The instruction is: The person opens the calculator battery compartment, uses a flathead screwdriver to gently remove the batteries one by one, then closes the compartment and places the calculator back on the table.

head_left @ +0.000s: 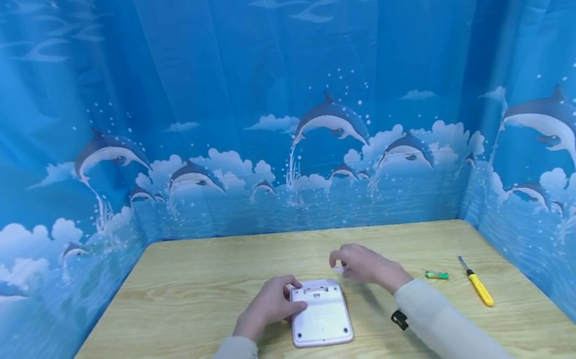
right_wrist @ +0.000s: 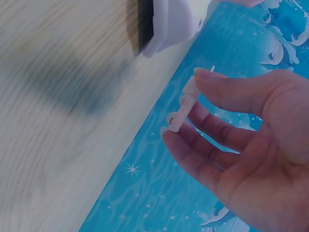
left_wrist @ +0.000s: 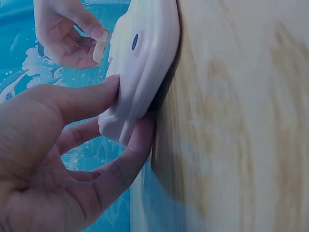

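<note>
A flat whitish device [head_left: 321,319], by its look a calculator, lies back side up on the table, with small dark feet at its corners. Near its far edge is an open battery compartment [head_left: 315,290]. My left hand [head_left: 270,303] grips its left edge, thumb on top and fingers beneath; the left wrist view shows that edge slightly off the table. Beyond the calculator's far right corner, my right hand [head_left: 359,262] is raised above the table. It pinches a small white battery cover [right_wrist: 183,110] between thumb and fingertips, apart from the calculator.
A green battery [head_left: 436,275] lies on the wooden table [head_left: 197,273], right of my right forearm. Farther right is a screwdriver [head_left: 478,287] with a yellow handle. Blue dolphin-print curtains [head_left: 263,58] hang around the table's back and sides.
</note>
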`<state>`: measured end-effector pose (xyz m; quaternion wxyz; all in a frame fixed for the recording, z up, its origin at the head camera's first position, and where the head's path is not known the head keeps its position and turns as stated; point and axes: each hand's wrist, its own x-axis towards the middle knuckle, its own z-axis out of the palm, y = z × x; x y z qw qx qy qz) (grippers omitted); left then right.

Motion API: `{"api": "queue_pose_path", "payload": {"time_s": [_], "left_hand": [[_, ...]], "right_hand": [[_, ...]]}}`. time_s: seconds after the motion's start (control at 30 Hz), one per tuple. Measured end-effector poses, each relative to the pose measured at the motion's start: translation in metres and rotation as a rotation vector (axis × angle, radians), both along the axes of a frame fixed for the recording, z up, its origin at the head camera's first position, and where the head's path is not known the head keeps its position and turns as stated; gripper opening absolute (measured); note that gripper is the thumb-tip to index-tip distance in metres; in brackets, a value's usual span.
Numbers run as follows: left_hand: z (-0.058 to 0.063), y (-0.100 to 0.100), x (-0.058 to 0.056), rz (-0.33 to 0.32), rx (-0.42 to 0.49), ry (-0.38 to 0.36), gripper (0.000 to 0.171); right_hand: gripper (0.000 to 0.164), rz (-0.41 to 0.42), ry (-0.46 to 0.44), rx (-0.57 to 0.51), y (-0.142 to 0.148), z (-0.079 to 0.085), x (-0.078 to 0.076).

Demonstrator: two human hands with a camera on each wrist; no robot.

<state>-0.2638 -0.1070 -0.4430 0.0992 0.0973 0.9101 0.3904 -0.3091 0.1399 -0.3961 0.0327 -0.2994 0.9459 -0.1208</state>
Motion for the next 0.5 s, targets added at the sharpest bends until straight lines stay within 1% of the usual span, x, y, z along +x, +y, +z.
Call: {"api": "queue_pose_path", "payload": {"time_s": [0.2,0.33,0.5], "left_hand": [[-0.001,-0.001,0.0,-0.013,0.001,0.015,0.038],[-0.002,-0.001,-0.001,-0.019,-0.002,0.025,0.038],[-0.003,-0.001,-0.002,-0.013,0.0,0.015,0.038]], "right_hand": [[0.029,0.002,-0.018,0.004,-0.006,0.001,0.004],[0.029,0.028,-0.017,0.007,-0.009,0.003,0.007],[0.029,0.067,-0.007,0.011,-0.014,0.005,0.01]]}}
